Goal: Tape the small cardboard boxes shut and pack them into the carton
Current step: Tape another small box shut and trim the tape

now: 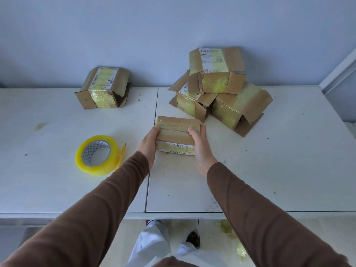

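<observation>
A small cardboard box [176, 132] with yellowish tape across its closed flaps sits on the white table [269, 170] at the centre. My left hand [149, 143] grips its left side and my right hand [201, 147] grips its right side, fingers curled over the top edge. A roll of yellow tape [97, 155] lies flat to the left of the box, its loose end sticking out to the right. No carton is in view.
Three taped boxes are piled at the back right [221, 89], the top one [215, 70] resting on the other two. Another taped box [103, 87] stands alone at the back left. A wall runs right behind the table. Tape scraps lie on the floor [227, 228].
</observation>
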`<control>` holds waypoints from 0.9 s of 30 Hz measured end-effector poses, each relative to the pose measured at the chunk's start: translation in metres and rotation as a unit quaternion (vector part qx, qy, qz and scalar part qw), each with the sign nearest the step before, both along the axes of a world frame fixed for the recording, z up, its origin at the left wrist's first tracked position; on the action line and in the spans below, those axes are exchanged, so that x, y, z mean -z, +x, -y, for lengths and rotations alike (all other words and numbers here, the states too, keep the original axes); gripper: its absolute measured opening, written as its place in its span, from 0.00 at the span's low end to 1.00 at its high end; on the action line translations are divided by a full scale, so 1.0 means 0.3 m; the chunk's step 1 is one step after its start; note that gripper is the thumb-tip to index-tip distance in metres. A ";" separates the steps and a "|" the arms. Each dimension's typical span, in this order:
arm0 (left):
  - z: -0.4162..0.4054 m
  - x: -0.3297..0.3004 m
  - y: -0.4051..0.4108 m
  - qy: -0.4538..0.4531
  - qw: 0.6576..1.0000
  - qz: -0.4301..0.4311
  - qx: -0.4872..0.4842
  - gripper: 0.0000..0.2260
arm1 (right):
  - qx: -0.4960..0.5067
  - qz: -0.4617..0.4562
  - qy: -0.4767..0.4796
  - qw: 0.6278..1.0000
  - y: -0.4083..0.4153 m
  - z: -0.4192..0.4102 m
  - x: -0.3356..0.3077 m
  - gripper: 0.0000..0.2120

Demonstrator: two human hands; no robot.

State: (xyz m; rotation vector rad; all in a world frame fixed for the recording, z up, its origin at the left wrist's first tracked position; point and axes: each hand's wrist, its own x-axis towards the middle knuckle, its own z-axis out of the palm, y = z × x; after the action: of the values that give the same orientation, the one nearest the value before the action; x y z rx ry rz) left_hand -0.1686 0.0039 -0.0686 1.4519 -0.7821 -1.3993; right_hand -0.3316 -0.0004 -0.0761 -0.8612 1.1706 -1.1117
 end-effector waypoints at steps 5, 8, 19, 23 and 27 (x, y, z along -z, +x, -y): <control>0.072 -0.005 0.038 -0.119 0.980 0.138 0.081 0.13 | 0.118 -0.259 -0.232 0.930 0.021 -0.101 0.003 0.16; 0.093 0.017 0.032 -0.106 0.978 0.175 0.050 0.14 | 0.044 -0.427 -0.314 0.847 0.052 -0.197 0.061 0.21; -0.055 -0.024 -0.047 -0.002 0.998 -0.053 0.019 0.18 | 0.015 -0.067 0.013 0.998 -0.027 -0.069 -0.073 0.32; -0.092 0.006 -0.105 -0.032 0.995 -0.041 0.090 0.18 | -0.042 -0.014 0.070 0.997 0.014 -0.086 0.004 0.36; -0.094 0.015 -0.119 -0.020 0.996 -0.058 0.061 0.15 | -0.015 0.006 0.056 0.998 0.037 -0.069 0.039 0.39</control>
State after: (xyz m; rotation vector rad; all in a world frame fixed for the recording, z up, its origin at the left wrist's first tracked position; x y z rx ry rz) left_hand -0.2042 0.0320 -0.0730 1.2972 -0.8316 -1.5379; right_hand -0.3204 0.0204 -0.0878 -0.7824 1.1949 -1.0155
